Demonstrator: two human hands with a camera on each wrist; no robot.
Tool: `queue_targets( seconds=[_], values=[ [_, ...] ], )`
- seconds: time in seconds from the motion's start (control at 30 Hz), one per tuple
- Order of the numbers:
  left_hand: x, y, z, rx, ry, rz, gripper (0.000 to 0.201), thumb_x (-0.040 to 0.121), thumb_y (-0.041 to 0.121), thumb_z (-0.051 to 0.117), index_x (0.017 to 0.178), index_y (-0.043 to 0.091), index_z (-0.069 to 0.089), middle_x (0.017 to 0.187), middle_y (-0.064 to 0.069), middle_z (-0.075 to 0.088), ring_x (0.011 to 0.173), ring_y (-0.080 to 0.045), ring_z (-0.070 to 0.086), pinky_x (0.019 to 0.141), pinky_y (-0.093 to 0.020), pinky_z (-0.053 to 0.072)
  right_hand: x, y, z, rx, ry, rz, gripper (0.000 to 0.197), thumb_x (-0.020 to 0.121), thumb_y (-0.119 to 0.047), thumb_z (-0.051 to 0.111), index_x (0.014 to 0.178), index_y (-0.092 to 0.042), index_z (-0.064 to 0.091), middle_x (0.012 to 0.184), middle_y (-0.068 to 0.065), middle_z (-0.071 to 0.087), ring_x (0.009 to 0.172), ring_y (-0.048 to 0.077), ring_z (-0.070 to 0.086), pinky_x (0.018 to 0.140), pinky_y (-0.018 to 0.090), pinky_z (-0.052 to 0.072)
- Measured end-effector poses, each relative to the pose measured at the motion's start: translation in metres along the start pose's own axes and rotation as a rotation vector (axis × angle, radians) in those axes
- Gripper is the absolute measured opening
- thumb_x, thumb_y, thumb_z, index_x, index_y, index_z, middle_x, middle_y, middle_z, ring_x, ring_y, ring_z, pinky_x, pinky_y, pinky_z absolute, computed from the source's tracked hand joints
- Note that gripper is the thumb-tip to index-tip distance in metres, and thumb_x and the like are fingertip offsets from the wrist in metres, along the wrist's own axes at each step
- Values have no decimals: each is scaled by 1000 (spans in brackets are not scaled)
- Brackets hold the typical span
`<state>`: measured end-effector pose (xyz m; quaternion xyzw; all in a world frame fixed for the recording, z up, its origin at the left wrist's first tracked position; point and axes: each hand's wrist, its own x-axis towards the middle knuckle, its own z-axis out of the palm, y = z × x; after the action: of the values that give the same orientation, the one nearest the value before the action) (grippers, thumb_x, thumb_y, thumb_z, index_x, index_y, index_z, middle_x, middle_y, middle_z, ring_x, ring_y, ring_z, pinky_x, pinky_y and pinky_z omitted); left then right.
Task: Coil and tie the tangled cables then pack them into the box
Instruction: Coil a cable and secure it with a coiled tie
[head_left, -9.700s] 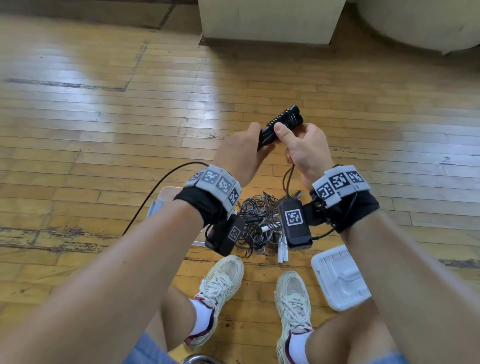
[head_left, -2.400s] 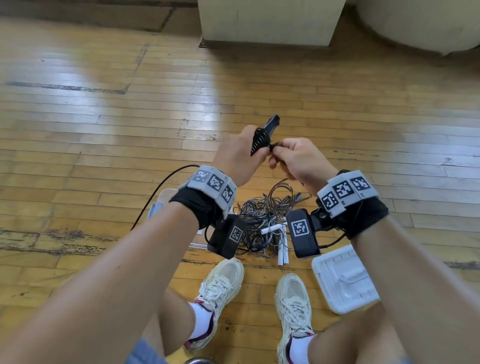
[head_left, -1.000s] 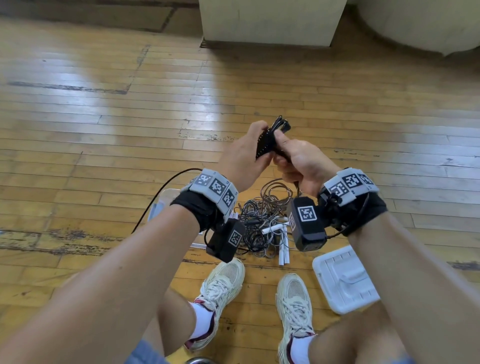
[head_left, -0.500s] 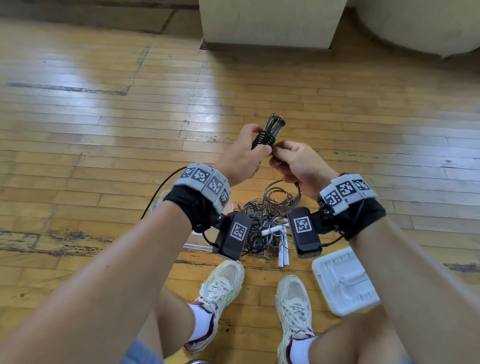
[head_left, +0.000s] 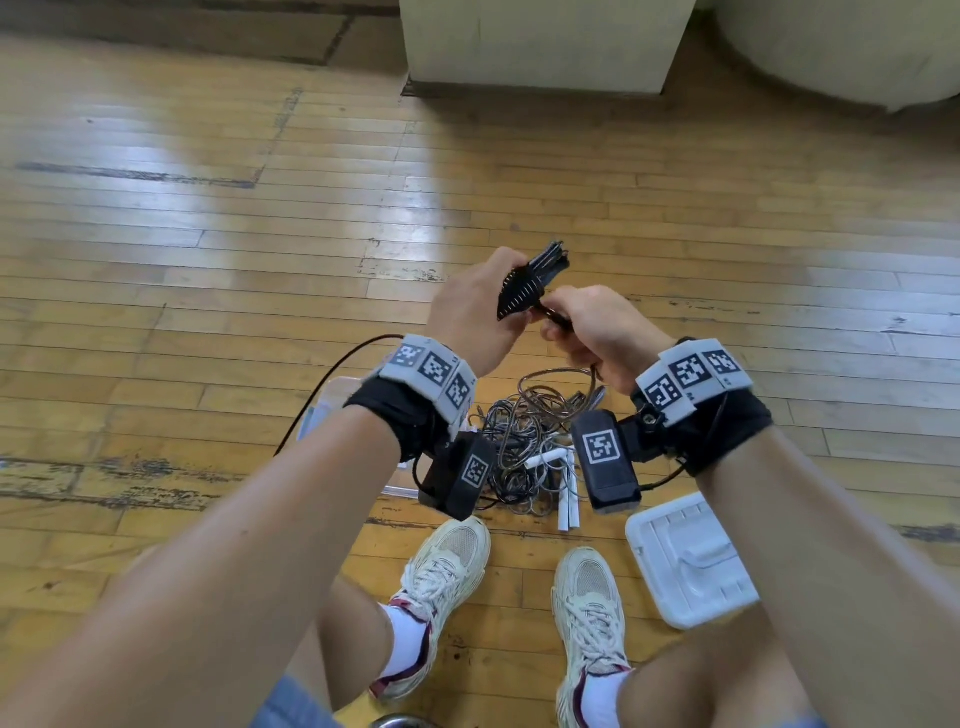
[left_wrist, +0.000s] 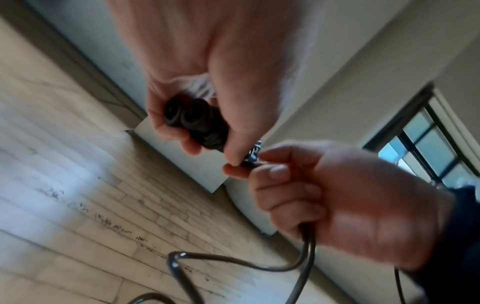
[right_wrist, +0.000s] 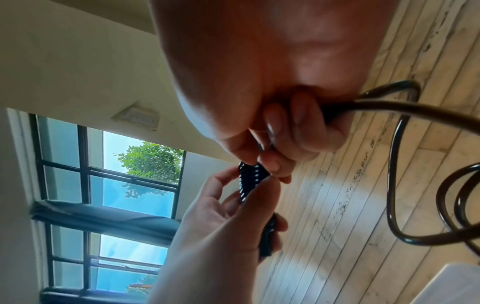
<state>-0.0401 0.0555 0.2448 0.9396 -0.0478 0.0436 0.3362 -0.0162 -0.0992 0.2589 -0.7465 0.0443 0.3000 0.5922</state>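
Black coiled cable bundle (head_left: 524, 291) sits upright in my left hand (head_left: 475, 312), fingers curled round it above the floor (head_left: 208, 260). My right hand (head_left: 597, 332) pinches its loose tail beside it. Below lie the tangled cables (head_left: 524, 447) and a white box lid (head_left: 691, 561).

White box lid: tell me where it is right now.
In the head view the white box lid lies flat on the wooden floor at lower right, just right of the right shoe and below the right hand.
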Motion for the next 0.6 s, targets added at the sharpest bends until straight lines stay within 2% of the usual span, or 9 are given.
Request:
queue_targets(
  seconds=[0.1,0.17,0.27,0.37,0.43,0.47,0.53,0.6],
  values=[
    [-3,5,8,113,129,42,47,82,24,75,125,18,57,100,-1,70,87,-22,63,71,-25,36,2,1,1,75,55,16,40,102,-50,45,91,-13,58,62,-4,48,45,7,30,39,20,22],
    [-3,7,12,134,187,64,46,78,26,78,119,14,60,96,-2,71,81,-23,65,68,-24,35,6,4,4,39,123,8,50,96,-63,49,82,-16,57,59,-4,49,45,9,32,40,21,24],
    [-5,8,14,147,217,101,40,78,26,78,110,10,61,97,-4,68,77,-28,64,64,-29,40,11,7,7,26,180,-18,53,92,-64,55,69,-17,54,53,-5,48,44,11,32,43,25,24],
    [-6,11,11,125,192,40,44,77,24,77,115,13,58,103,-4,62,80,-29,62,65,-32,41,10,5,8,42,145,-64,53,95,-59,55,65,-15,52,50,-5,43,42,11,28,41,25,21],
    [-4,12,5,2,96,-58,51,75,23,78,121,19,54,97,1,60,82,-24,60,70,-32,46,6,3,5,72,115,-89,52,97,-54,55,64,-15,51,48,-6,40,43,12,25,43,27,18],
    [-1,13,1,-118,5,-125,53,77,22,78,123,21,52,96,1,60,81,-22,61,71,-33,49,5,3,3,79,96,-101,52,97,-53,55,63,-15,51,47,-5,39,44,12,24,44,28,17],
    [0,16,-8,-468,-226,-286,48,85,15,75,126,18,50,101,-7,64,77,-22,67,70,-37,59,3,3,-2,41,74,-123,52,97,-53,55,62,-15,52,48,-4,39,45,12,26,47,29,19],
    [-1,19,-14,-732,-370,-373,39,91,13,70,125,16,51,102,-12,67,71,-25,70,66,-41,62,3,3,-4,-4,56,-131,51,97,-54,54,64,-14,52,49,-4,39,44,12,27,46,28,21]
  ],
)
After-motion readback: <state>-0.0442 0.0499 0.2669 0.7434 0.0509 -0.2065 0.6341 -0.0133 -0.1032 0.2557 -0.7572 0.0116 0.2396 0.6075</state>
